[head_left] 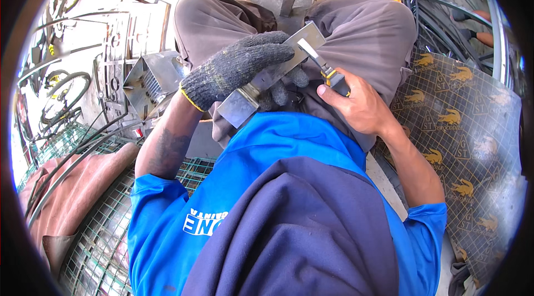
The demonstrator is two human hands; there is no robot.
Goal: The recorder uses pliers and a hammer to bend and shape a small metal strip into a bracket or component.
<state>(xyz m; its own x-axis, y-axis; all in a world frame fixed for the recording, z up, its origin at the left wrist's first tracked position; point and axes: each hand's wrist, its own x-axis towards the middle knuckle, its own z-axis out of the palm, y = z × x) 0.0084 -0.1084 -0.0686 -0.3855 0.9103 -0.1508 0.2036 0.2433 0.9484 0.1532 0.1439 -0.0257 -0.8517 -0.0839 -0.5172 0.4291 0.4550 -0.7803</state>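
A green wire mesh panel (105, 235), bicycle wheels (69, 93), a patterned brown board (473, 129) and a rust-coloured cloth (72, 196) lie around.

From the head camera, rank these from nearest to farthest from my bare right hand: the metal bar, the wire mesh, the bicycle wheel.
From the right hand:
1. Metal bar, just left, under the gloved left hand.
2. Wire mesh, lower left.
3. Bicycle wheel, far left.

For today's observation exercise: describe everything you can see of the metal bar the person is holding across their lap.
The metal bar is a square, hollow-looking length of shiny grey steel, lying tilted across the lap, its near end lower left, its far end upper right. The gloved left hand wraps over its middle. The bare right hand holds a yellow-collared tool whose flat blade rests on the bar's upper end.
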